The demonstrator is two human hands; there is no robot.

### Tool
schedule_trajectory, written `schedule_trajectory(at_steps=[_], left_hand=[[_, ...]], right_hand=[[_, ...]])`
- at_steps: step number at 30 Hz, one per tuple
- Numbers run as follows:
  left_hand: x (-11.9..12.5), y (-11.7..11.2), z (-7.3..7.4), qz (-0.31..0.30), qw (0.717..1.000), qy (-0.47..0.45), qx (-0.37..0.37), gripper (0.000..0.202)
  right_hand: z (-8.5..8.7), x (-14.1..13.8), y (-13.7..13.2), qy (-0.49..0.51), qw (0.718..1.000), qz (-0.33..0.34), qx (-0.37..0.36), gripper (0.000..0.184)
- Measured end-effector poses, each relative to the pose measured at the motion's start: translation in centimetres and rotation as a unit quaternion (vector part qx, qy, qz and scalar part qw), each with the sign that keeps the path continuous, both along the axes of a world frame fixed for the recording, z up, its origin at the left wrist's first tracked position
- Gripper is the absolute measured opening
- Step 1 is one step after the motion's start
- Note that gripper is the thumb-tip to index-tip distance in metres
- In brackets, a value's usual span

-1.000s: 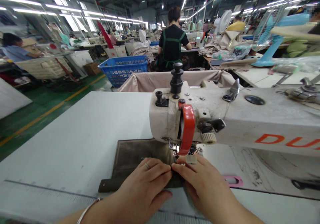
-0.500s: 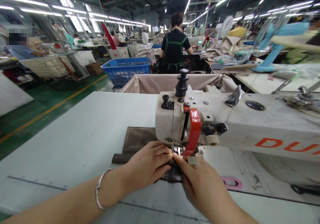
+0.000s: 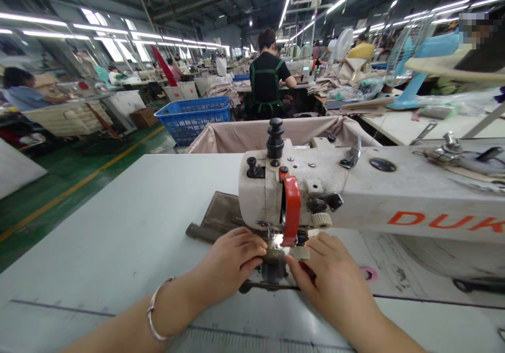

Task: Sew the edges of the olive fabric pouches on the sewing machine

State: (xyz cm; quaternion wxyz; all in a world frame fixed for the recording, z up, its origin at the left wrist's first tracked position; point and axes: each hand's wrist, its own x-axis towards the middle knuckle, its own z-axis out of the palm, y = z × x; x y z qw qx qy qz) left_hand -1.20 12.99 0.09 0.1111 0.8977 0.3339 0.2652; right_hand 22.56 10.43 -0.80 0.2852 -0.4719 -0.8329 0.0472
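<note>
A brown-grey fabric piece point(image 3: 221, 211) lies under the head of a white sewing machine point(image 3: 256, 190), its far-left part turned at a slant on the table. My left hand point(image 3: 236, 255) grips the near edge of this piece just left of the needle area, fingers closed together with the thumb beneath them. My right hand point(image 3: 333, 271) is closed at the right of the presser foot, thumb tip against the fabric; the machine's small grey block point(image 3: 299, 253) partly covers its fingers. An orange guard point(image 3: 291, 211) hangs in front of the needle, which is hard to see.
A pink ring-like object point(image 3: 369, 274) lies right of my right hand. Ruler markings point(image 3: 221, 337) run along the table's near side. Behind the machine are a cloth-lined bin point(image 3: 221, 134), a blue basket point(image 3: 193, 119) and a seated person point(image 3: 268, 74). A blue fan point(image 3: 414, 74) stands at right.
My hands have drawn apart at the needle area, the right one shifting rightward. The fabric piece has turned to a slant, and its strip shows between my hands. The view has shifted slightly right.
</note>
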Motion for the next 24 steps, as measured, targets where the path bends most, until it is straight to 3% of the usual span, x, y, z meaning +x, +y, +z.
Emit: schedule_trajectory(at_steps=[2,5,11,24], left_hand=[[0.8,-0.6,0.0,0.016,1.000,-0.002,0.003,0.013],[1.6,-1.0,0.0,0.024,0.999,-0.012,0.021,0.013],[1.9,-0.7,-0.3,0.036,0.998,-0.028,0.053,0.015],[2.1,1.2,-0.3,0.076,0.997,-0.030,-0.006,0.013]], right_hand=[[-0.1,-0.5,-0.2,0.033,0.999,0.041,0.005,0.009],[-0.4,-1.1,-0.3,0.056,0.996,0.076,0.005,0.019],[-0.8,-1.3,-0.5,0.084,0.993,0.085,0.012,0.021],[-1.1,-1.6,0.2,0.033,0.997,0.063,-0.013,0.035]])
